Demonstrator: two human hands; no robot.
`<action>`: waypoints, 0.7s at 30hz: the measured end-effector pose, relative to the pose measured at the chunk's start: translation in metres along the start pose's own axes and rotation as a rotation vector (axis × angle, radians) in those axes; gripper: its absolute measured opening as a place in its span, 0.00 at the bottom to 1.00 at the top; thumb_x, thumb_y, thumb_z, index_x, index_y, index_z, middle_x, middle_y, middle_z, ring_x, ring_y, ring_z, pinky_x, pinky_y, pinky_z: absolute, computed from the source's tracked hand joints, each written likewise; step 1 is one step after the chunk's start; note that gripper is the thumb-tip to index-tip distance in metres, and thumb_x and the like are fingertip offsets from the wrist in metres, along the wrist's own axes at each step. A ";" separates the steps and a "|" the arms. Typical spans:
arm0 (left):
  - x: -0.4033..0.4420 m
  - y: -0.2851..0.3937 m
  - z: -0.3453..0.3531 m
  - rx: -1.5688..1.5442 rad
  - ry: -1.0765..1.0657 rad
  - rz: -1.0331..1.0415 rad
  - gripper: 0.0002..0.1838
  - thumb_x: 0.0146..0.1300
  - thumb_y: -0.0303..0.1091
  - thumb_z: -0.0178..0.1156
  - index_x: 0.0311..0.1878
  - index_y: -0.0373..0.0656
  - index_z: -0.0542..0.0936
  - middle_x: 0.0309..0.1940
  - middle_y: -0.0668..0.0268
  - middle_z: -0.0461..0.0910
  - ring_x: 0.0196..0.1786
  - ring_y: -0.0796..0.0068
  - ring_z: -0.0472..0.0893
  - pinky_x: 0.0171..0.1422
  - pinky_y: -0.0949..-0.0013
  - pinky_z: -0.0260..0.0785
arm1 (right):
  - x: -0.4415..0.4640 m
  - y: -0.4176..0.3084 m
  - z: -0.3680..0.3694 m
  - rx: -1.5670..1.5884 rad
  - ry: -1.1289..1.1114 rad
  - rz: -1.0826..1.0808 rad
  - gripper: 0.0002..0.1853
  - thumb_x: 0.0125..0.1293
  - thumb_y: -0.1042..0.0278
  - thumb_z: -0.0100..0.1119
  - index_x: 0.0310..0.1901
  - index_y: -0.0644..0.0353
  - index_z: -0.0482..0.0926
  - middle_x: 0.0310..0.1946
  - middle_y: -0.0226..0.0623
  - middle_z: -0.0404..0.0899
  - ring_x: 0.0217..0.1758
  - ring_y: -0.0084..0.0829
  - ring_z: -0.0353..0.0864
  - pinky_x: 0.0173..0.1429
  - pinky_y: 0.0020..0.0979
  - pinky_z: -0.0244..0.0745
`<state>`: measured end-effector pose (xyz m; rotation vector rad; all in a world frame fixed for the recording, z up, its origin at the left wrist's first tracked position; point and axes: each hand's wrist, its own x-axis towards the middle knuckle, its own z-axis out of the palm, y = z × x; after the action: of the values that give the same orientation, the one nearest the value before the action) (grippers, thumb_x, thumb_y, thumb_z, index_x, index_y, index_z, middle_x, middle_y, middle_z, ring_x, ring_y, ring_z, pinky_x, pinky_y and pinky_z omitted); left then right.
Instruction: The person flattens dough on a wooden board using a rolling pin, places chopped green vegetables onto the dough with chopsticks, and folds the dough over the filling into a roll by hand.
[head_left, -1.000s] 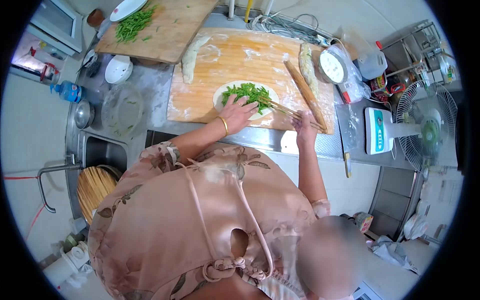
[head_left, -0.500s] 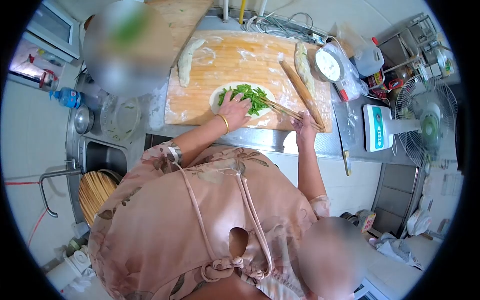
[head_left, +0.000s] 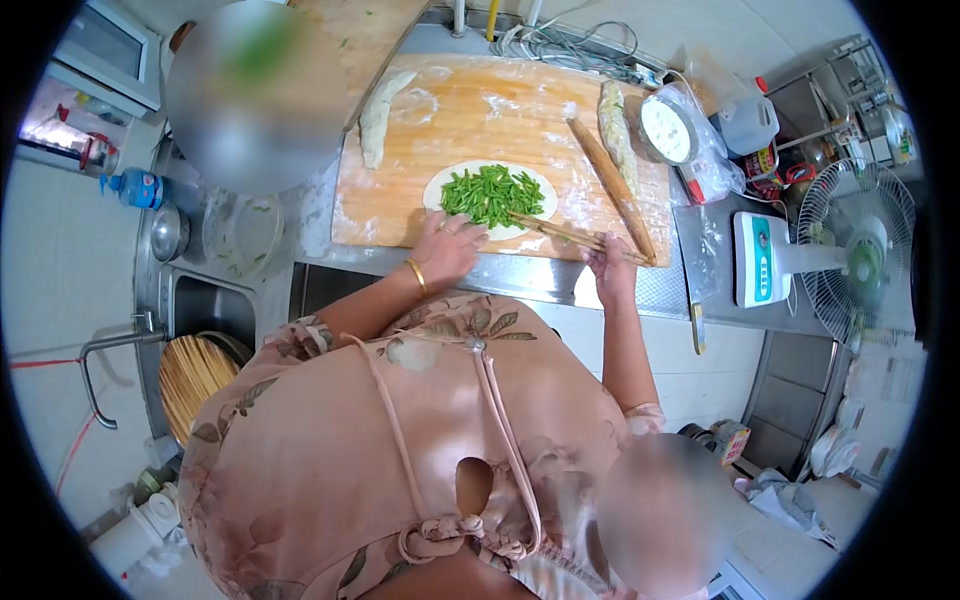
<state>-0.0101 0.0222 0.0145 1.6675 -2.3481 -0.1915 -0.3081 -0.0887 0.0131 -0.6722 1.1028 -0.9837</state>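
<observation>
A flat oval of dough lies on the floured wooden board, with chopped green vegetable spread over its middle. At the dough's near left edge is my left hand, fingers stretched out and holding nothing; whether the fingertips touch the dough I cannot tell. My right hand, by the board's front edge, is closed around a pair of chopsticks. Their tips rest at the greens' right side. Beyond that hand a rolling pin lies slanted on the board.
Filled dough rolls lie at the board's left and right. A bowl of flour stands right of the board, near a knife, a kitchen scale and a fan. At left are a sink and a plastic bowl.
My left hand has drawn back from on top of the greens toward the dough's near edge, uncovering them. The chopsticks stay in my right hand, tips still at the greens. The view has shifted slightly.
</observation>
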 end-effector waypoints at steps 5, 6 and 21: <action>0.015 0.006 0.006 0.051 -0.089 -0.002 0.23 0.61 0.46 0.57 0.57 0.47 0.77 0.63 0.69 0.70 0.67 0.62 0.64 0.70 0.45 0.46 | -0.001 -0.004 0.010 -0.001 -0.025 0.032 0.16 0.70 0.60 0.53 0.45 0.67 0.72 0.39 0.41 0.76 0.38 0.34 0.80 0.42 0.32 0.80; 0.016 0.005 0.005 0.048 -0.073 -0.013 0.23 0.61 0.47 0.57 0.57 0.47 0.77 0.63 0.69 0.70 0.67 0.61 0.64 0.70 0.44 0.46 | 0.001 -0.005 0.010 -0.012 -0.050 0.028 0.15 0.70 0.60 0.54 0.45 0.67 0.72 0.39 0.41 0.76 0.38 0.34 0.80 0.42 0.32 0.80; -0.038 0.005 -0.043 -1.964 0.227 -0.823 0.22 0.72 0.49 0.47 0.61 0.46 0.71 0.56 0.68 0.74 0.53 0.74 0.75 0.60 0.62 0.67 | -0.049 0.006 0.226 -0.056 -0.515 0.061 0.12 0.69 0.65 0.54 0.45 0.65 0.72 0.41 0.42 0.77 0.42 0.34 0.80 0.47 0.34 0.80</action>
<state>0.0096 0.0613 0.0518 1.0555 -0.3022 -1.5704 -0.0996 -0.0461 0.1040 -0.8736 0.6925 -0.6745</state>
